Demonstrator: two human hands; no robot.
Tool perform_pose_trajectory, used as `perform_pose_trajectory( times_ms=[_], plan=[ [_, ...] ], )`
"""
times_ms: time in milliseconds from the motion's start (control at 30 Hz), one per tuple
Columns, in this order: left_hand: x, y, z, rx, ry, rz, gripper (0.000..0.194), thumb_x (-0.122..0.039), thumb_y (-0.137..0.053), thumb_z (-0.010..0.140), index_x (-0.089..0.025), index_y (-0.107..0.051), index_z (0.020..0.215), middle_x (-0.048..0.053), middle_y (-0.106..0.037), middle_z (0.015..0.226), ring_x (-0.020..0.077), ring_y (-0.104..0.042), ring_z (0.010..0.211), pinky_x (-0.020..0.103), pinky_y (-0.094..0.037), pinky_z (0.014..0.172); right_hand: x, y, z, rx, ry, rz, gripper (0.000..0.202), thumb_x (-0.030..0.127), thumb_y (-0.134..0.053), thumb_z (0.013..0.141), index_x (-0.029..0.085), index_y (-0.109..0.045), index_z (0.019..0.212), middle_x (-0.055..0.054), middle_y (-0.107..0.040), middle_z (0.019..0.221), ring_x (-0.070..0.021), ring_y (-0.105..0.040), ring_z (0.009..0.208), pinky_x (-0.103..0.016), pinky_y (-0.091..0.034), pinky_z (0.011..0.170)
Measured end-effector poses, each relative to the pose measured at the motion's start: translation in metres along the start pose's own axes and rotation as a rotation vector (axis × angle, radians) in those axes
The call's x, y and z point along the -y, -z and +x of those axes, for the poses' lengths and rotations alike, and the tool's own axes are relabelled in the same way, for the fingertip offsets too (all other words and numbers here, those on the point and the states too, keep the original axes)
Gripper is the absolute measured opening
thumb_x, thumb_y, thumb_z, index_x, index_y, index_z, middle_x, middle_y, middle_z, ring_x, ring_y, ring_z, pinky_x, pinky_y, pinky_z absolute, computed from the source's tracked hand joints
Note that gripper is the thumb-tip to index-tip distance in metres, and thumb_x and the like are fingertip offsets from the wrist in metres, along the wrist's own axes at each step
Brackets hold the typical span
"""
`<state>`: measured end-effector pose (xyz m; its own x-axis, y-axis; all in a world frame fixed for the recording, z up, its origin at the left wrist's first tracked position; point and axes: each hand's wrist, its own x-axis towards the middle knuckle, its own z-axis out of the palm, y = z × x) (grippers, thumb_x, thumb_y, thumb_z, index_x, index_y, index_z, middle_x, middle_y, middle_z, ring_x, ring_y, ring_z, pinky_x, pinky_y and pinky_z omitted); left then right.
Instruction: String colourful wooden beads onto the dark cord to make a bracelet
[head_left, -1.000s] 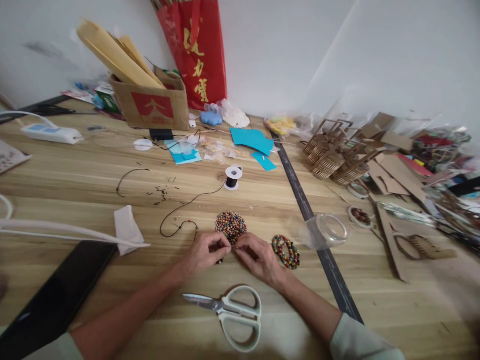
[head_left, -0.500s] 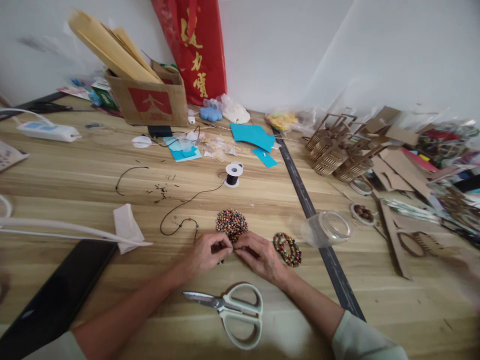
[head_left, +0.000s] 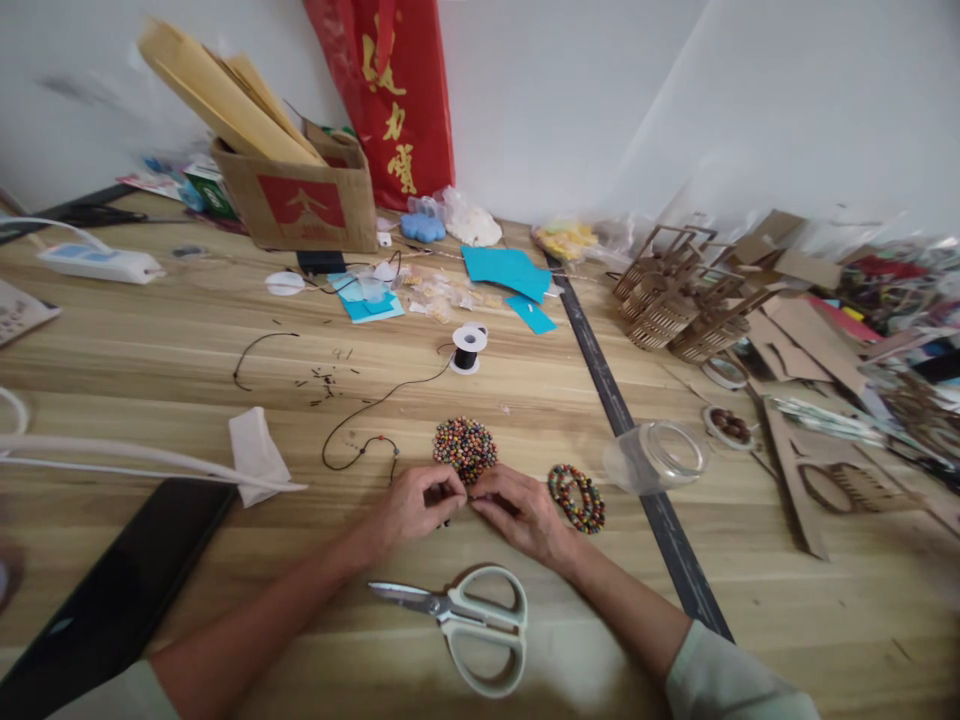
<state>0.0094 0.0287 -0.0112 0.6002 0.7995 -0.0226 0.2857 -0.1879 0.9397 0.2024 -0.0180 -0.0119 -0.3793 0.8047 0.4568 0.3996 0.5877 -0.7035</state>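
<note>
Two bracelets (head_left: pixel 576 497) lie finished; my left hand (head_left: pixel 411 505) and right hand (head_left: pixel 517 512) pinch, I think, cord beside the bead pile (head_left: pixel 464 448), more stringing left.

At the far side of the table, a red bag (head_left: pixel 390 95) leaning against the wall is printed with large gold Chinese characters running down its front; the lowest may be 赏, the others cannot be read for certain. To its left, a cardboard box (head_left: pixel 300 200) bears a red panel with a pale emblem; no words are legible there.
</note>
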Motion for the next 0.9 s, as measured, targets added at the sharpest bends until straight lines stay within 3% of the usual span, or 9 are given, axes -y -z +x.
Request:
perform_pose_trajectory(
  times_ms=[900],
  plan=[
    [-0.0015, 0.0005, -0.0003, 0.015, 0.02, -0.036, 0.01, -0.022, -0.061, 0.074, -0.015, -0.065, 0.068, -0.001, -0.059, 0.058, 0.0102, -0.049, 0.054, 0.019, -0.037, 0.052, 0.0003, 0.0012, 0.0001, 0.018, -0.05, 0.018, 0.016, 0.029, -0.054, 0.097, 0.017, -0.064, 0.092, -0.008, -0.067, 0.083, -0.0161, -0.064, 0.077, -0.027, -0.053, 0.069]
  ],
)
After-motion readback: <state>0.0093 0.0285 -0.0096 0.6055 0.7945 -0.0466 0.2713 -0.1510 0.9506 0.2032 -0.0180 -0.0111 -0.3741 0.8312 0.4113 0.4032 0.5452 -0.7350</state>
